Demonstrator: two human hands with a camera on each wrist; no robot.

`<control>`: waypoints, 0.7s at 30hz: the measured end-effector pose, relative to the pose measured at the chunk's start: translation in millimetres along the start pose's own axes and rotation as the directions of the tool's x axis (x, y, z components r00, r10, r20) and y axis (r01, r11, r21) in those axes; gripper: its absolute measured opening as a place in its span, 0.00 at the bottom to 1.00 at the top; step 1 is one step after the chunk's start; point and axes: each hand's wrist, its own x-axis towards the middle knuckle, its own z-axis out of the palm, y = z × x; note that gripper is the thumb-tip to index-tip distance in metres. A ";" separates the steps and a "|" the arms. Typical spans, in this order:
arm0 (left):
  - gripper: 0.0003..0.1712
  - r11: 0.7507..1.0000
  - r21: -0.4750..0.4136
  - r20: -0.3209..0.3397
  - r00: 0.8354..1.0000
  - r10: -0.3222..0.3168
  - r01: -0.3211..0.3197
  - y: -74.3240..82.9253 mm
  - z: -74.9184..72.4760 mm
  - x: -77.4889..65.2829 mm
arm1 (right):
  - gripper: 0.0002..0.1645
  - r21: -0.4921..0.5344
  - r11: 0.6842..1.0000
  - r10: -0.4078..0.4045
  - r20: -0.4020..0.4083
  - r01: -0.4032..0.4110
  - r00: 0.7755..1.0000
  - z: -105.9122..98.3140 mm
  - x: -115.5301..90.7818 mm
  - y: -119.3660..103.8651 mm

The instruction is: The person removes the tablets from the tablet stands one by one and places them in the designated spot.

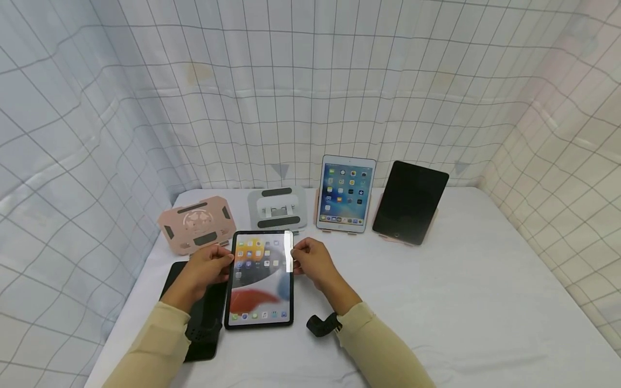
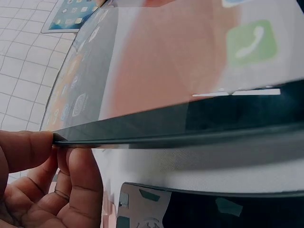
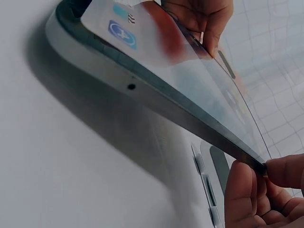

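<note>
Both hands hold a lit tablet point(image 1: 260, 293) with a dark frame by its two long sides. My left hand point(image 1: 209, 269) pinches its left edge, thumb on top and fingers beneath, as the left wrist view shows. The right hand point(image 1: 312, 261) pinches the opposite edge the same way. In the right wrist view the tablet's silver side point(image 3: 114, 78) is raised off the white cloth, casting a shadow. Just beyond its top edge stands a grey tablet stand point(image 1: 303, 196). A black tablet point(image 1: 206, 349) lies flat under my left wrist, partly hidden.
At the back left stands a pink stand point(image 1: 220, 215). Further right, a lit white tablet point(image 1: 345, 194) and a dark-screened tablet point(image 1: 412, 199) lean on stands. Grid-patterned curtains point(image 1: 310, 81) surround the white table point(image 1: 461, 302) at the back and sides.
</note>
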 end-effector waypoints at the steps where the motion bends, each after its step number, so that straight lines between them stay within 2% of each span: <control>1: 0.13 1.000 0.004 0.007 1.000 -0.004 0.004 -0.2 -0.7 -0.3 | 0.05 0.005 1.000 0.007 0.003 -0.008 1.000 0.3 -0.1 0.7; 13: 0.13 0.998 0.043 0.057 0.997 -0.047 0.045 -7.5 -5.3 -4.0 | 0.03 0.040 0.998 0.045 0.038 -0.047 0.998 4.7 -9.1 7.5; 21: 0.13 0.996 0.063 0.085 0.994 -0.074 0.069 -14.4 -9.3 -7.9 | 0.03 0.007 0.998 0.069 0.040 -0.069 0.997 10.0 -19.7 8.7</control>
